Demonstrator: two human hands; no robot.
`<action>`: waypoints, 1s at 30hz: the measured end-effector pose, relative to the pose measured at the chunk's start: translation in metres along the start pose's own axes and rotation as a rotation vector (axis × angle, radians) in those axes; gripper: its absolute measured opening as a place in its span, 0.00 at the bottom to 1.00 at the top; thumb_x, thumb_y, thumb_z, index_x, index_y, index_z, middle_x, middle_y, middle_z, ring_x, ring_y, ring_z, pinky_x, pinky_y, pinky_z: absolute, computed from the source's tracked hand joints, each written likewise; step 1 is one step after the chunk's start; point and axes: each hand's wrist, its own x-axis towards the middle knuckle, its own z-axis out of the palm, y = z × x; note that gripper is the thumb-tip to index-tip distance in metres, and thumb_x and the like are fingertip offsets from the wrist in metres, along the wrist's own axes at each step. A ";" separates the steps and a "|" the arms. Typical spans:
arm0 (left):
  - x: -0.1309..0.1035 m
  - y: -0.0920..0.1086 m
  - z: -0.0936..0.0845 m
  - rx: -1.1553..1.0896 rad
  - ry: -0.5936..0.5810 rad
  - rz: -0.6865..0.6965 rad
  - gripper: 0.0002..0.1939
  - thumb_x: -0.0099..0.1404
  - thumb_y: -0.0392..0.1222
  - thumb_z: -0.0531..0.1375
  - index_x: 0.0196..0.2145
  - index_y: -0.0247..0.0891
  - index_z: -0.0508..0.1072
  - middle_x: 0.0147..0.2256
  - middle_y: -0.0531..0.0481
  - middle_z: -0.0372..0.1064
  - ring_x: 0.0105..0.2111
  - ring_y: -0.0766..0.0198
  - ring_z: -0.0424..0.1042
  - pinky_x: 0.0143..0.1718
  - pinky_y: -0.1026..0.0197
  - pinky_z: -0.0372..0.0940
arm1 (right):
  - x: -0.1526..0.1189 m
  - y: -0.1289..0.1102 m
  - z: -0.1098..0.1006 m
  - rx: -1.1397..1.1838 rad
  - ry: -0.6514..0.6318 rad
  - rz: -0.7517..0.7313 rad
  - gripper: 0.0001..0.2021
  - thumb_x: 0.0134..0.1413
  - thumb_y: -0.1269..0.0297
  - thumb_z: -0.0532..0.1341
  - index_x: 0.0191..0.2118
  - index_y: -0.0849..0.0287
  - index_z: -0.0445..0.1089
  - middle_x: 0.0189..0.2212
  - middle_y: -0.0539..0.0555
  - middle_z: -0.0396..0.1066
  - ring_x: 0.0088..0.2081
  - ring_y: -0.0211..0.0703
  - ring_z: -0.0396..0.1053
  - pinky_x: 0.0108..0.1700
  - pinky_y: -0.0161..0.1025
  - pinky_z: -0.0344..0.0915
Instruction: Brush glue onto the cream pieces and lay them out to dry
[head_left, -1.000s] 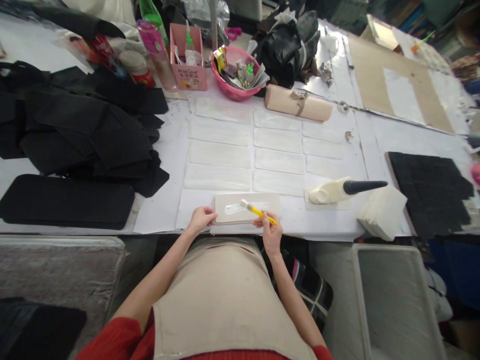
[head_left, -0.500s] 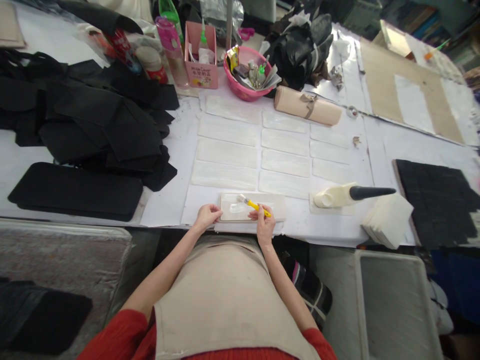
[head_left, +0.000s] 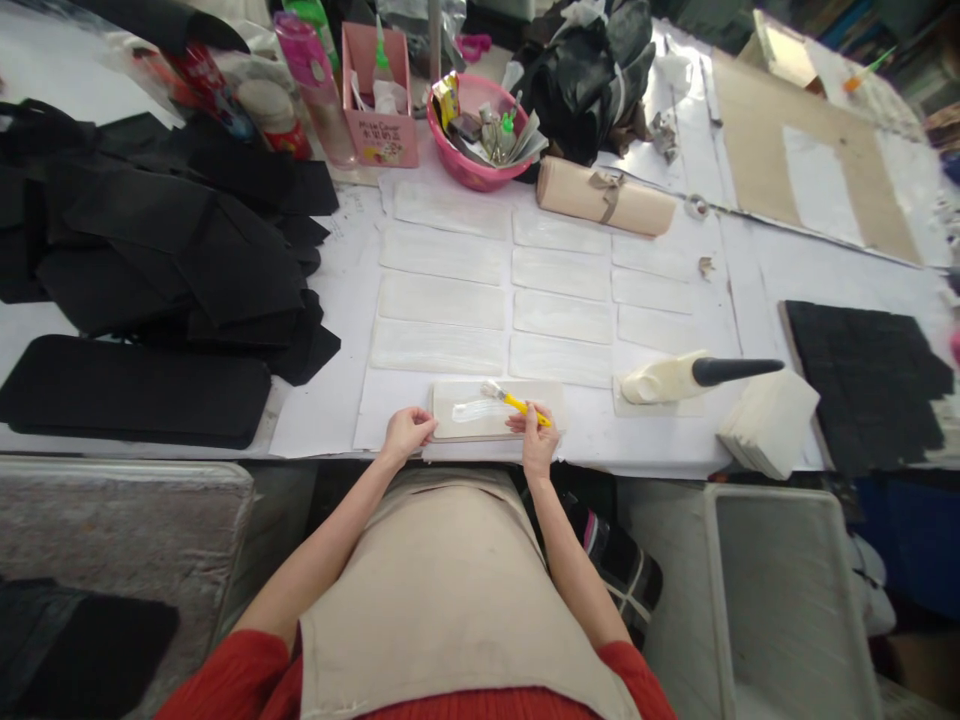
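Observation:
A pale rectangular panel [head_left: 487, 425] lies at the table's front edge, with a glossy white streak across its middle. My right hand [head_left: 537, 435] is closed round the yellow handle of a brush [head_left: 516, 402], whose bristles are over the panel's upper middle. My left hand [head_left: 409, 432] pinches the panel's left end between thumb and fingers. Behind it, several whitish coated strips [head_left: 439, 300] lie in three columns on white paper. To the right, a cream bottle [head_left: 660, 382] with a long black nozzle lies on its side.
Black cut pieces [head_left: 180, 250] are heaped at the left. A pink basket [head_left: 480, 172] and a rolled beige bundle [head_left: 606, 196] stand at the back. On the right are stacked pale pieces [head_left: 772, 420] and a black stack [head_left: 862, 385]. A grey bin [head_left: 784, 590] sits below the table.
My right hand and the brush have moved right along the panel. The view has shifted slightly, and my left hand remains at the panel's left end.

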 end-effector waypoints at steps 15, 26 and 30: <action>0.002 0.002 -0.005 -0.027 -0.059 -0.030 0.09 0.47 0.43 0.64 0.24 0.35 0.70 0.16 0.52 0.69 0.17 0.65 0.68 0.19 0.65 0.64 | -0.010 -0.028 -0.034 -0.209 -0.037 -0.211 0.16 0.63 0.51 0.56 0.46 0.58 0.70 0.29 0.51 0.76 0.30 0.42 0.77 0.36 0.40 0.74; 0.003 0.008 -0.011 -0.075 -0.140 -0.059 0.09 0.47 0.41 0.66 0.24 0.35 0.70 0.16 0.52 0.69 0.18 0.66 0.69 0.21 0.65 0.65 | -0.028 -0.030 0.021 -0.641 -0.826 -0.544 0.10 0.63 0.60 0.58 0.45 0.49 0.76 0.32 0.52 0.77 0.34 0.41 0.73 0.41 0.35 0.68; 0.004 0.006 -0.012 -0.088 -0.149 -0.071 0.10 0.48 0.40 0.66 0.25 0.34 0.70 0.17 0.51 0.70 0.18 0.65 0.70 0.22 0.65 0.65 | -0.032 -0.041 0.003 -0.587 -0.887 -0.443 0.08 0.60 0.59 0.61 0.42 0.48 0.77 0.35 0.51 0.79 0.35 0.42 0.75 0.40 0.35 0.69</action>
